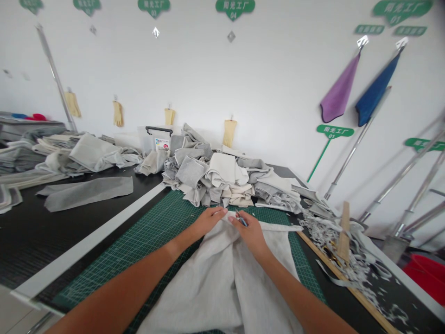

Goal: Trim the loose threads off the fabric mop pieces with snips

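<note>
Two bare arms of one person, seen from the wearer's own viewpoint. The left forearm [144, 264] is uncovered along its visible length; its smooth outline is broad at the lower edge of the view and tapers steadily to a slim left wrist [190, 234]. The right forearm [290, 280] has the same plain, tapering shape, narrowing to an uncovered right wrist [262, 250]. The left hand [207, 221] is ungloved, with a gently rounded back and slender fingers. The right hand [251, 231] is likewise ungloved and similar in build. Fingernails are too small to make out. Any sleeves higher up are out of view.
</note>
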`<state>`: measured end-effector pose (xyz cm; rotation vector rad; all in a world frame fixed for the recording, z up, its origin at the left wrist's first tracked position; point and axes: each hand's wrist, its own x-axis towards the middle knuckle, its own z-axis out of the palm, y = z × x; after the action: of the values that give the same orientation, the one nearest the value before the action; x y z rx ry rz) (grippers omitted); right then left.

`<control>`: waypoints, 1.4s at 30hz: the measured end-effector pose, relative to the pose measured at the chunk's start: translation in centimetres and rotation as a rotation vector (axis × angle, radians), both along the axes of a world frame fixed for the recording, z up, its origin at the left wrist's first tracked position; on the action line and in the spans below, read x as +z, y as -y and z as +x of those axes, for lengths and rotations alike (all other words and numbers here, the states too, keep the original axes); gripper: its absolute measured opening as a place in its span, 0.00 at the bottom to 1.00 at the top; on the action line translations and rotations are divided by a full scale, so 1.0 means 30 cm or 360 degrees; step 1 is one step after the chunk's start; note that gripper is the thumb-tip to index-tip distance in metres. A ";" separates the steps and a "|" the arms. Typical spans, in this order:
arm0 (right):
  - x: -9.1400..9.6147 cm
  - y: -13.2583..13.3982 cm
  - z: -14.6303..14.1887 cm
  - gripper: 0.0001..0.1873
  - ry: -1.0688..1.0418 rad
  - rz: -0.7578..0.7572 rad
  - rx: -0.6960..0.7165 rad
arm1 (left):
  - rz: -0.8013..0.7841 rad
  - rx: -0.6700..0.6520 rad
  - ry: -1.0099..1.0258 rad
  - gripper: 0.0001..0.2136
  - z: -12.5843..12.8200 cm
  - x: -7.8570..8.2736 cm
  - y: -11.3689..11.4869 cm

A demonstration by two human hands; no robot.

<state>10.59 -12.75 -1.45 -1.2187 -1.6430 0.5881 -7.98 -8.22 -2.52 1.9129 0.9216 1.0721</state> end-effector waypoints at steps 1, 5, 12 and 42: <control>-0.002 0.001 -0.001 0.17 0.0026 -0.0013 0.0024 | -0.0003 -0.0002 0.0026 0.20 0.000 0.002 0.001; -0.016 -0.004 0.000 0.17 0.0079 -0.0065 0.0039 | -0.0004 -0.0011 0.0110 0.16 -0.004 0.014 0.005; -0.035 -0.025 0.017 0.15 0.0080 -0.0102 0.0001 | -0.0285 -0.0144 0.0369 0.16 -0.016 0.029 0.019; -0.034 -0.020 0.018 0.14 0.0060 -0.0084 -0.0020 | -0.0279 -0.0112 0.0225 0.16 -0.022 0.034 0.022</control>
<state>11.11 -12.14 -2.47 -1.2845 -1.6590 0.6071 -8.64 -8.87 -1.48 1.6914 0.8344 1.0354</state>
